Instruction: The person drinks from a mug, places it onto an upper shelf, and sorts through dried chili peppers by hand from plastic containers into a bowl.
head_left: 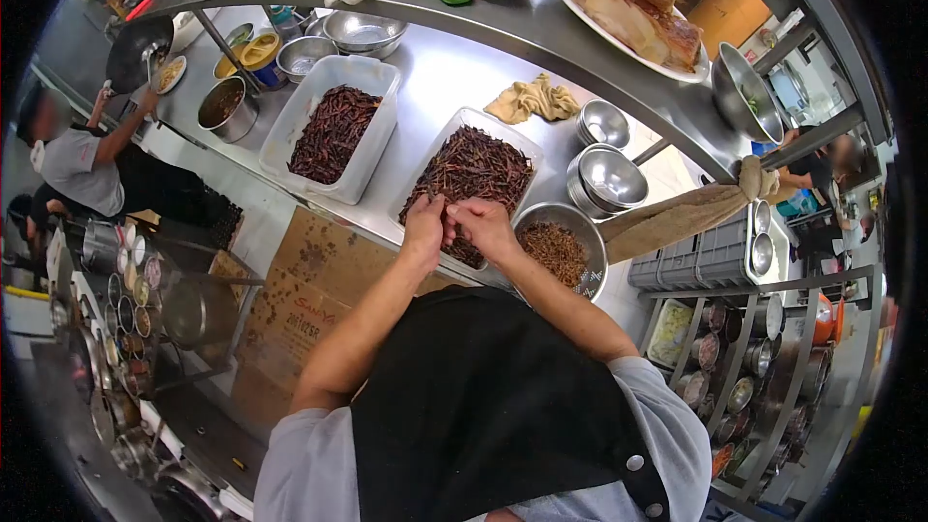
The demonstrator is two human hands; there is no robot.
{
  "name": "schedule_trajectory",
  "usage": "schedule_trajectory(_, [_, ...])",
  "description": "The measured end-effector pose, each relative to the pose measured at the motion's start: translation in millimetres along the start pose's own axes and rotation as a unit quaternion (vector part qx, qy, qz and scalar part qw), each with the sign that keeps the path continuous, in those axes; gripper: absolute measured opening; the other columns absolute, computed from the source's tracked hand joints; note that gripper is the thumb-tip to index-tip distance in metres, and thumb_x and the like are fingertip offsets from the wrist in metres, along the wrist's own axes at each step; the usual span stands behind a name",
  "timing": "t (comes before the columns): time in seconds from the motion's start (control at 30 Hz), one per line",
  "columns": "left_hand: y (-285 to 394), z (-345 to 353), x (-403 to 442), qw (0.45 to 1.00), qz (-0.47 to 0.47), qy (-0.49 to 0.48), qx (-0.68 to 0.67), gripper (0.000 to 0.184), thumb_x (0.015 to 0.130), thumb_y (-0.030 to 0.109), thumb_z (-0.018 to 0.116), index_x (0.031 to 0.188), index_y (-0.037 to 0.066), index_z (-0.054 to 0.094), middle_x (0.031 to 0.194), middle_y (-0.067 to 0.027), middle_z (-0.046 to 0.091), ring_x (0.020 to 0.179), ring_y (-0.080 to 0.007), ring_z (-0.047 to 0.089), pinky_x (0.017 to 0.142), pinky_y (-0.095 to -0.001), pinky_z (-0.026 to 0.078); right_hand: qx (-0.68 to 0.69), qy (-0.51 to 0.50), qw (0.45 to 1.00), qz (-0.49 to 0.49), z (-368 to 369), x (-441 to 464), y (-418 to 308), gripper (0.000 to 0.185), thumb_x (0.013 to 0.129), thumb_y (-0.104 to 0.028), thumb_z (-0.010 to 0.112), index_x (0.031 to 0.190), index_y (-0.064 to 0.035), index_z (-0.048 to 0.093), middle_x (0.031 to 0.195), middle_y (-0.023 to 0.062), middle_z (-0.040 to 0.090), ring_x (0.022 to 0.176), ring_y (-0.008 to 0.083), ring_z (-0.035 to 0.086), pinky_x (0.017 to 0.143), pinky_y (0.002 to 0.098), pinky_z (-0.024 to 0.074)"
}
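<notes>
Left hand and right hand meet over the near edge of a translucent plastic tub. Fingers of both hands curled, tips drawn close together; cannot tell whether a piece is pinched between them, the detail being too small. Dark red-brown strips fill this tub in a loose heap, lying directly below and beyond the fingers.

Just beside the right forearm: perforated metal colander holding finer brown pieces. To the left, a deeper plastic tub contains more strips of similar colour.

Writing: flattened cardboard, left of the left forearm, carries red lettering beginning "San", remainder uncertain; a dark code below it is not fully legible. Cardboard stained with dark blotches.

Surface: shiny metal tabletop, bearing a crumpled yellowish cloth behind the near tub, with nested metal bowls to its right. A metal shelf above carries a white platter of browned meat.

Room: kitchen. At far left a person in a grey shirt handles a dark wok. Right side: grey crates and a rack of metal containers.
</notes>
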State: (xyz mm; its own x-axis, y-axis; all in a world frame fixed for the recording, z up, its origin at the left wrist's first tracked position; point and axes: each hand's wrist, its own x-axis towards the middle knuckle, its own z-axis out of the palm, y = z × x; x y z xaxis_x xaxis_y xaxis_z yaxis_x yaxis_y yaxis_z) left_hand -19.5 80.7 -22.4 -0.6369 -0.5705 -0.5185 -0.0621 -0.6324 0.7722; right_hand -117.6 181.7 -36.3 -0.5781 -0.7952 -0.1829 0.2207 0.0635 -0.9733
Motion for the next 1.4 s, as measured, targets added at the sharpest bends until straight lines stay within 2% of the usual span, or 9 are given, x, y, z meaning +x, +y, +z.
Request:
schedule_trajectory(0.47, [-26.7, -10.3, 16.4, 0.968, 0.194, 0.046, 0.155, 0.015, 0.105, 0.019, 0.053, 0.098, 0.006, 0.054, 0.076, 0.0023, 0.051, 0.063, -0.0058, 0.044, 0.052, -0.0231, 0.036, -0.053, 0.038, 0.997, -0.032, 4.7, -4.1, -11.9, 0.023, 0.096, -0.02, 0.069, 0.087, 0.0011, 0.071, 0.062, -0.0022, 0.056, 0.053, 0.0062, 0.048, 0.048, 0.0229, 0.0356])
schedule_trajectory(0.53, [-61.4, -24.6, 56.1, 0.888, 0.374, 0.118, 0.241, 0.013, 0.105, 0.018, 0.054, 0.099, 0.006, 0.053, 0.076, 0.0024, 0.05, 0.063, -0.0063, 0.044, 0.052, -0.0234, 0.036, -0.149, 0.048, 0.984, -0.085, 1.6, -2.6, -5.9, 0.021, 0.096, -0.02, 0.068, 0.094, 0.001, 0.072, 0.07, 0.0009, 0.063, 0.057, 0.0072, 0.051, 0.049, 0.025, 0.0391])
schedule_trajectory(0.63, [-39.2, -12.1, 27.5, 0.957, 0.243, 0.041, 0.153, 0.012, 0.105, 0.018, 0.054, 0.101, 0.007, 0.054, 0.075, 0.0035, 0.05, 0.062, -0.0059, 0.044, 0.052, -0.0235, 0.035, 0.2, -0.026, 0.97, 0.137, -9.3, 0.7, -5.6, 0.02, 0.098, -0.019, 0.065, 0.101, 0.0007, 0.071, 0.076, 0.0015, 0.063, 0.055, 0.0084, 0.05, 0.047, 0.0251, 0.0365])
schedule_trajectory(0.73, [-3.1, 5.7, -13.3, 0.99, 0.115, 0.006, 0.083, 0.012, 0.105, 0.019, 0.054, 0.101, 0.007, 0.053, 0.073, 0.0045, 0.049, 0.061, -0.0054, 0.043, 0.051, -0.0236, 0.035, 0.178, 0.004, 0.978, 0.112, -17.6, -1.2, -12.9, 0.02, 0.099, -0.018, 0.063, 0.105, 0.0002, 0.069, 0.079, 0.0009, 0.061, 0.053, 0.0097, 0.048, 0.045, 0.0249, 0.0338])
schedule_trajectory(0.87, [-21.0, -1.9, -0.1, 0.984, 0.119, -0.009, 0.135, 0.013, 0.105, 0.019, 0.055, 0.104, 0.007, 0.055, 0.072, 0.0044, 0.05, 0.059, -0.0058, 0.042, 0.051, -0.0239, 0.035, -0.082, 0.068, 0.994, 0.011, -17.1, 4.4, -6.0, 0.021, 0.097, -0.021, 0.067, 0.096, 0.0001, 0.073, 0.073, -0.0003, 0.062, 0.055, 0.0064, 0.05, 0.048, 0.0242, 0.0383])
schedule_trajectory(0.93, [-27.8, -3.2, 5.8, 0.934, 0.226, 0.011, 0.275, 0.021, 0.102, 0.017, 0.055, 0.101, -0.004, 0.055, 0.085, -0.0147, 0.059, 0.081, -0.0257, 0.058, 0.079, -0.0418, 0.049, -0.094, 0.08, 0.992, -0.026, -14.5, 4.0, -4.4, 0.022, 0.097, -0.021, 0.068, 0.095, 0.0005, 0.074, 0.072, -0.0002, 0.062, 0.056, 0.0059, 0.05, 0.049, 0.0239, 0.039])
schedule_trajectory(1.07, [-27.7, -0.3, 2.0, 0.903, 0.32, 0.007, 0.285, 0.023, 0.101, 0.018, 0.056, 0.101, -0.005, 0.054, 0.087, -0.0179, 0.059, 0.082, -0.0278, 0.058, 0.08, -0.0446, 0.048, -0.133, 0.092, 0.983, -0.086, -17.4, 8.5, 7.1, 0.02, 0.096, -0.02, 0.068, 0.092, -0.0002, 0.072, 0.07, -0.0005, 0.06, 0.054, 0.007, 0.05, 0.049, 0.0246, 0.0387])
schedule_trajectory(1.27, [-28.7, -11.6, 8.1, 0.925, 0.221, -0.088, 0.297, 0.018, 0.102, 0.016, 0.057, 0.101, -0.001, 0.057, 0.075, -0.0066, 0.051, 0.07, -0.017, 0.053, 0.065, -0.0356, 0.046, 0.318, -0.041, 0.936, 0.144, -33.3, 0.0, -15.6, 0.021, 0.096, -0.02, 0.067, 0.085, -0.002, 0.065, 0.064, 0.0018, 0.055, 0.055, 0.0095, 0.049, 0.048, 0.0268, 0.0361])
schedule_trajectory(1.4, [-1.4, 3.4, -16.5, 0.981, 0.08, -0.126, 0.127, 0.014, 0.103, 0.016, 0.058, 0.093, 0.007, 0.058, 0.067, 0.0051, 0.044, 0.056, -0.0047, 0.041, 0.049, -0.0252, 0.034, 0.213, -0.026, 0.968, 0.131, -40.5, -2.9, -22.2, 0.02, 0.097, -0.02, 0.065, 0.091, -0.0017, 0.066, 0.068, 0.0014, 0.057, 0.055, 0.0085, 0.048, 0.048, 0.0253, 0.0353])
